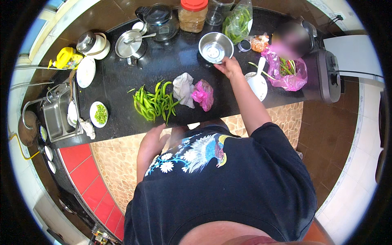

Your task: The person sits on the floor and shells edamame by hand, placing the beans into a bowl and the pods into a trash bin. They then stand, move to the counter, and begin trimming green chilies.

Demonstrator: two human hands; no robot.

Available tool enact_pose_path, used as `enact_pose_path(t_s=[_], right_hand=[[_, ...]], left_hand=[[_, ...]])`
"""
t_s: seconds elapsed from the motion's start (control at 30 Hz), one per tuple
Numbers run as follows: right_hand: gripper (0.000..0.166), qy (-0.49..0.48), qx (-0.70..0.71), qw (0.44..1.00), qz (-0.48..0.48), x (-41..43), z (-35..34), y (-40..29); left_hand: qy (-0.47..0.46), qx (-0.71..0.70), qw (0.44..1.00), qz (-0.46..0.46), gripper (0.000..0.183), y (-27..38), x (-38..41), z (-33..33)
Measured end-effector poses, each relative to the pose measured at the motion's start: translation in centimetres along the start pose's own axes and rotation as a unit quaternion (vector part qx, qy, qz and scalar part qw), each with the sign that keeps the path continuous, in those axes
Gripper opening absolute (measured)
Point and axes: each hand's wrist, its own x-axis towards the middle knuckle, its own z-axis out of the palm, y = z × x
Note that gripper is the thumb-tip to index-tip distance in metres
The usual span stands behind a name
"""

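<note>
My right hand [229, 66] grips the near side of a stainless steel bowl [216, 47], thumb and fingers at its wall. Nothing but shine shows inside the bowl. My left hand [154, 139] hovers at the counter's front edge, slightly blurred, thumb apart from the fingers and nothing visible in it. Just beyond it lies a heap of long green chillies [154, 101] on the black countertop [119, 122]. A crumpled grey-white cloth [183, 88] rests against the heap's right side. Beside the cloth is a crumpled pink plastic bag [203, 95].
A white-handled pan or ladle [258, 85] and an open pink bag of vegetables [289, 73] lie at right. Behind stand a red-lidded jar [193, 18], a glass jug [162, 24] and a steel pan [128, 44]. Left are a bowl of chopped greens [99, 114] and a sink [58, 119].
</note>
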Motion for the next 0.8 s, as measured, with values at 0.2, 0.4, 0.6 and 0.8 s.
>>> enact_pose_path(t_s=[0.2,0.4,0.6,0.8], right_hand=[[0.03,-0.002,0.077,0.997,-0.023,2.1,2.2,-1.4],[0.024,-0.052,0.207,0.975,-0.053,6.7,2.8,-0.3],[0.059,-0.011,-0.012,0.996,-0.085,-1.2,3.9,0.6],[0.099,-0.167,-0.594,0.733,-0.286,-11.5,1.7,7.0]], left_hand=[[0.013,0.001,1.0,-0.012,0.048,-0.5,-0.3,-0.2],[0.027,0.001,1.0,-0.008,0.043,-1.2,-1.0,-0.3],[0.042,-0.022,0.998,-0.043,0.044,-4.2,-1.2,1.3],[0.136,-0.015,0.99,-0.024,0.034,-6.5,1.3,2.5]])
